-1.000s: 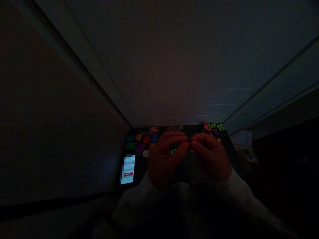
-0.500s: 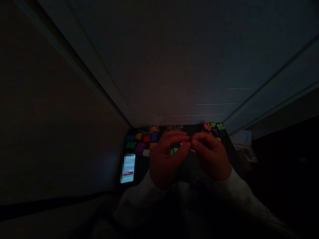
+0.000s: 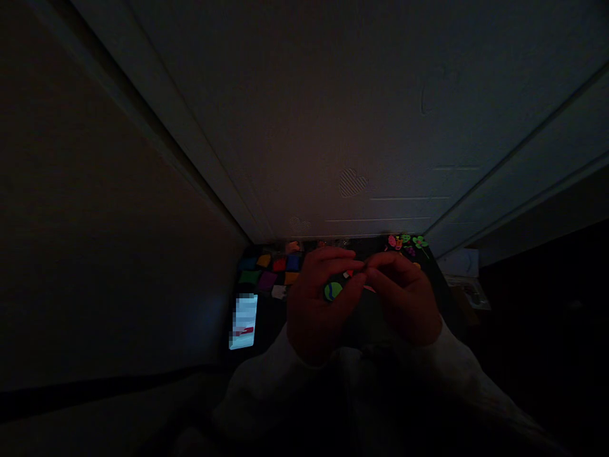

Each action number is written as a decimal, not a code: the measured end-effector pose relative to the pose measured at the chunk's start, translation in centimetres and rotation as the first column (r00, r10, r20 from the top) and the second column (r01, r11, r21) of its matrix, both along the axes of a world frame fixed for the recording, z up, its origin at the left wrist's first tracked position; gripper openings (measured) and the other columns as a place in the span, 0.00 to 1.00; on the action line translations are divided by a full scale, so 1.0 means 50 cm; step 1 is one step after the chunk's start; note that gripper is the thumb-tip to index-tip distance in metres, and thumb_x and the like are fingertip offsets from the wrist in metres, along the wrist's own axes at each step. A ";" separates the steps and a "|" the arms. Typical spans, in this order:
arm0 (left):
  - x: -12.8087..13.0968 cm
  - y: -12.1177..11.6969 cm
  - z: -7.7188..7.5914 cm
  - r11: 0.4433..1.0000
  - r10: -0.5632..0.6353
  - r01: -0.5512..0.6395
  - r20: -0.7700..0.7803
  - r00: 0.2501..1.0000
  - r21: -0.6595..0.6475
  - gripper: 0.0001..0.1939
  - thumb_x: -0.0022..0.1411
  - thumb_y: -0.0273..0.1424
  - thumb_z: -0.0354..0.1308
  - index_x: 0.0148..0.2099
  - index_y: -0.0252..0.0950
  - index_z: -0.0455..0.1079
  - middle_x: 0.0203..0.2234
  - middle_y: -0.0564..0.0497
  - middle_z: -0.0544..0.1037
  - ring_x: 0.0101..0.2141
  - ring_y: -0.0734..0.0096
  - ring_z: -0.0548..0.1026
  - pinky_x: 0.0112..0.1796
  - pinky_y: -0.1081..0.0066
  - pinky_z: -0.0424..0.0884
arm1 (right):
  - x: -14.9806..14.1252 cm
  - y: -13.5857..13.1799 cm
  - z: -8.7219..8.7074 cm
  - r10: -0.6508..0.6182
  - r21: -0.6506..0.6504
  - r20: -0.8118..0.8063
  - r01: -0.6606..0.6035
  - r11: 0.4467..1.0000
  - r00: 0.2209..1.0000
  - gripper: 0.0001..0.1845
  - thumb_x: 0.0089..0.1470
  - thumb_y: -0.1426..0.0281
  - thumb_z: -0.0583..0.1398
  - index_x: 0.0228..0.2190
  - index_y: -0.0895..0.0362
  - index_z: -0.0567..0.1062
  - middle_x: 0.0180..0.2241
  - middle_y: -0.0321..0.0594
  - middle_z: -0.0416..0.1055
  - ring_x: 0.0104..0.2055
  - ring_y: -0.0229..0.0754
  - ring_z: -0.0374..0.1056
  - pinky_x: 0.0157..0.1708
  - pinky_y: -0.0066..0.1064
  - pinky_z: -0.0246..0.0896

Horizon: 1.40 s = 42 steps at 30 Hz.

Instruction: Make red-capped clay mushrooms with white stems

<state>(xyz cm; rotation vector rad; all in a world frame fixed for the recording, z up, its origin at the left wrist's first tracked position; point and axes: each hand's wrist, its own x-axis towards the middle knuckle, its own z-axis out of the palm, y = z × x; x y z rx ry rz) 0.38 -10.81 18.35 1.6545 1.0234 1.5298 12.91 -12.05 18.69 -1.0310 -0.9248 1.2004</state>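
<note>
Low in the frame, right of the middle, your left hand (image 3: 311, 304) and right hand (image 3: 409, 301) bring their fingertips together. It's too dark to tell if they pinch anything. The round green-and-blue piece (image 3: 332, 291) sits lower left of the fingertips, nearer your left hand.

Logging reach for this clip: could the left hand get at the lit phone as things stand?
Probably yes: the phone lies left of the left hand, with nothing visible between them, though that hand may be busy beside the right hand.
</note>
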 end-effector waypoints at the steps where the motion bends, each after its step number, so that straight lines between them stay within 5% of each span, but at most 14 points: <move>1: -0.001 0.001 0.000 1.000 0.005 -0.004 -0.018 1.000 0.018 0.07 0.54 0.24 0.61 0.36 0.41 0.75 0.38 0.50 0.76 0.43 0.67 0.73 0.48 0.63 0.69 | 0.000 0.000 0.000 0.001 0.003 0.005 -0.001 1.000 1.000 0.05 0.43 0.67 0.67 0.25 0.52 0.76 0.24 0.32 0.71 0.27 0.35 0.64 0.29 0.28 0.60; 7: -0.005 0.002 0.002 0.998 0.024 -0.020 -0.073 0.997 0.059 0.08 0.54 0.25 0.61 0.36 0.41 0.75 0.38 0.50 0.76 0.43 0.66 0.73 0.49 0.61 0.67 | 0.003 -0.002 -0.001 -0.002 0.010 0.039 0.001 1.000 0.999 0.04 0.44 0.67 0.67 0.25 0.52 0.76 0.25 0.33 0.71 0.28 0.36 0.64 0.29 0.29 0.61; 19: -0.009 0.011 -0.007 0.989 -0.046 0.053 0.050 0.998 -0.141 0.04 0.53 0.26 0.62 0.32 0.41 0.76 0.37 0.50 0.77 0.42 0.66 0.74 0.46 0.63 0.70 | 0.006 0.001 0.000 -0.003 0.015 0.077 0.001 1.000 0.997 0.04 0.44 0.67 0.66 0.25 0.52 0.75 0.25 0.32 0.71 0.27 0.35 0.65 0.28 0.28 0.62; 29: -0.011 0.026 -0.013 0.869 -0.126 0.237 0.270 0.955 -0.434 0.03 0.53 0.30 0.62 0.31 0.37 0.76 0.34 0.48 0.80 0.33 0.67 0.78 0.33 0.69 0.74 | 0.026 0.004 -0.011 -0.041 0.138 0.234 0.008 0.990 0.971 0.04 0.51 0.66 0.62 0.32 0.50 0.77 0.31 0.33 0.75 0.34 0.37 0.70 0.36 0.32 0.65; 35: -0.016 0.028 -0.022 0.849 -0.162 0.283 0.289 0.944 -0.446 0.03 0.50 0.31 0.64 0.29 0.38 0.77 0.34 0.49 0.80 0.35 0.68 0.77 0.34 0.70 0.73 | 0.052 0.003 -0.001 -0.083 0.282 0.487 -0.067 0.957 0.869 0.11 0.48 0.73 0.64 0.35 0.47 0.78 0.34 0.34 0.75 0.38 0.40 0.69 0.44 0.36 0.62; 42: -0.019 0.032 -0.018 0.844 -0.231 0.320 0.247 0.941 -0.430 0.01 0.48 0.28 0.64 0.27 0.39 0.76 0.30 0.51 0.80 0.33 0.69 0.77 0.36 0.69 0.73 | 0.069 0.002 0.003 -0.261 0.457 0.782 -0.237 0.857 0.566 0.10 0.51 0.72 0.62 0.37 0.52 0.75 0.35 0.39 0.77 0.40 0.42 0.71 0.46 0.39 0.62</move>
